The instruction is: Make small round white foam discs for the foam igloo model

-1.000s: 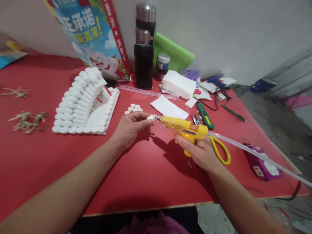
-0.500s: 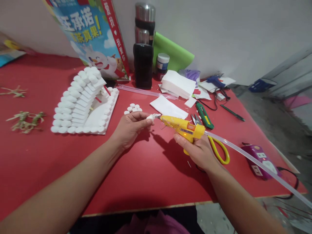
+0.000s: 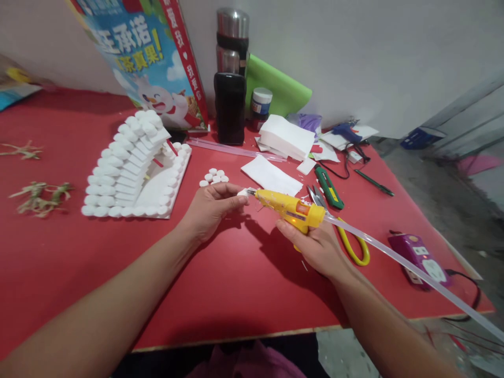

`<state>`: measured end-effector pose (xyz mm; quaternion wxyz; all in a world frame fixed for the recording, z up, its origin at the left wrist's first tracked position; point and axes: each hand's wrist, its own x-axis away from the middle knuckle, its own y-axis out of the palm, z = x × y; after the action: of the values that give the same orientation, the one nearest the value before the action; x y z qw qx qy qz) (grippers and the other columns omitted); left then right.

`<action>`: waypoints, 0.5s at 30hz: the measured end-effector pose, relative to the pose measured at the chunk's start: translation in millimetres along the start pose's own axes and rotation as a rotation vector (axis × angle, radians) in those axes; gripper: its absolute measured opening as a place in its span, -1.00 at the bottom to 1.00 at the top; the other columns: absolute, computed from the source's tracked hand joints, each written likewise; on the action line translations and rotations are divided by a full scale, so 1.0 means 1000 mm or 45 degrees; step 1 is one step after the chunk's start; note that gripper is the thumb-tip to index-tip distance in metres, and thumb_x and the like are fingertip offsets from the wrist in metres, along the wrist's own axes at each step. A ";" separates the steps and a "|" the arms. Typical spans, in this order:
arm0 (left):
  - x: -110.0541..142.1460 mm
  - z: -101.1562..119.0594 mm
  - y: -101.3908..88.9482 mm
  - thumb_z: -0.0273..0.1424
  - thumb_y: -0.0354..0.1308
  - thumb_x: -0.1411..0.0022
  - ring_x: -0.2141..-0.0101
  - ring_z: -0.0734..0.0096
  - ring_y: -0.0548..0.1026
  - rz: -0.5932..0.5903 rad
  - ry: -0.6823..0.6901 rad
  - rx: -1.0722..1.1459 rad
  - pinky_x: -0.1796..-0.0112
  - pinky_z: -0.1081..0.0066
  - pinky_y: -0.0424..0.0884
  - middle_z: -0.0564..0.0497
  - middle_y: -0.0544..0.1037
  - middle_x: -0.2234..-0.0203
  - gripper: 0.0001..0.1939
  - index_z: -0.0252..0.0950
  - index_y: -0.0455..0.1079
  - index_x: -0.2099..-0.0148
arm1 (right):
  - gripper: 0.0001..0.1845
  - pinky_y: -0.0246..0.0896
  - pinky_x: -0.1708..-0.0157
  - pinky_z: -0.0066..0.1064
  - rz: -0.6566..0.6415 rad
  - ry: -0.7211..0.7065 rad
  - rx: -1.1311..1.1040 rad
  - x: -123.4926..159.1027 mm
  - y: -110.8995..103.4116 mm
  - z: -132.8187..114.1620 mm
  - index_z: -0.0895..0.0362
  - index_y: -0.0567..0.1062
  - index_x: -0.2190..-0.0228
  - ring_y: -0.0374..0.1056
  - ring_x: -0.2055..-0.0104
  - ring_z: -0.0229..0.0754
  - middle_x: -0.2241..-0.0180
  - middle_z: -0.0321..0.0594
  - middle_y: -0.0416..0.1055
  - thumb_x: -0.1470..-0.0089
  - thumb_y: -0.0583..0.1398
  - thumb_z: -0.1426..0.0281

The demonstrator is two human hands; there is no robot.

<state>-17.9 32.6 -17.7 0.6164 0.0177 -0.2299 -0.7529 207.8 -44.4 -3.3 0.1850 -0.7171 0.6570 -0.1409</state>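
Observation:
Between thumb and fingers, my left hand pinches a small white piece, partly hidden by the fingertips. My right hand grips a yellow hot glue gun, its metal nozzle at the white piece. A long clear glue stick sticks out of the gun's back end. Several white round pieces lie in a cluster just beyond my left hand. Left of them stands a white model with small steps, edged with similar round pieces.
Right of the glue gun lie yellow-handled scissors, a green utility knife and a pen. A purple power socket sits at the right edge. Behind are white sheets, a black phone, a steel thermos and a printed bag.
The glue gun in my right hand has shifted slightly left, bringing its nozzle closer to my left fingertips. My left hand stays almost in place, still pinching the white piece.

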 end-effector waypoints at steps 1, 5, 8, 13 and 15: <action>0.000 0.000 0.000 -0.35 0.62 0.16 0.57 0.42 0.55 -0.005 -0.011 -0.002 0.48 0.41 0.57 0.02 0.59 0.56 -0.66 -0.33 0.61 0.34 | -0.66 0.44 0.17 -0.21 0.003 -0.004 0.012 0.000 0.000 -0.001 0.00 0.65 0.04 0.52 0.21 -0.05 0.23 -0.24 0.63 -0.29 0.27 0.09; 0.000 0.000 0.001 -0.34 0.62 0.17 0.58 0.39 0.56 -0.004 -0.009 0.021 0.52 0.41 0.55 0.01 0.61 0.55 -0.65 -0.35 0.60 0.34 | -0.66 0.44 0.15 -0.23 0.036 -0.062 0.003 0.000 0.000 -0.003 0.02 0.65 0.04 0.51 0.21 -0.06 0.23 -0.23 0.62 -0.31 0.26 0.11; -0.001 0.000 0.001 -0.36 0.63 0.19 0.57 0.46 0.54 0.035 0.006 0.047 0.50 0.45 0.54 -0.01 0.64 0.51 -0.64 -0.36 0.60 0.35 | -0.66 0.45 0.24 -0.27 0.017 -0.030 0.017 0.001 0.001 -0.004 0.03 0.66 0.05 0.50 0.27 -0.09 0.28 -0.24 0.61 -0.30 0.26 0.11; -0.001 0.000 0.000 -0.37 0.63 0.17 0.56 0.45 0.56 0.044 -0.017 0.071 0.49 0.45 0.55 -0.04 0.66 0.48 -0.66 -0.35 0.61 0.34 | -0.62 0.41 0.28 -0.26 0.008 -0.001 0.069 0.001 0.000 -0.004 0.04 0.64 0.02 0.48 0.30 -0.08 0.31 -0.24 0.59 -0.28 0.26 0.08; -0.001 0.000 -0.001 -0.37 0.62 0.15 0.55 0.41 0.58 0.023 -0.012 0.078 0.51 0.46 0.54 -0.03 0.66 0.48 -0.67 -0.34 0.61 0.33 | -0.63 0.40 0.27 -0.27 0.027 -0.026 0.064 0.000 0.000 -0.004 0.04 0.63 0.02 0.47 0.31 -0.10 0.30 -0.24 0.59 -0.30 0.25 0.09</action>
<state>-18.6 34.0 -18.5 0.6213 0.0309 -0.2559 -0.7400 206.6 -45.1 0.0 0.2112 -0.7066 0.6589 -0.1479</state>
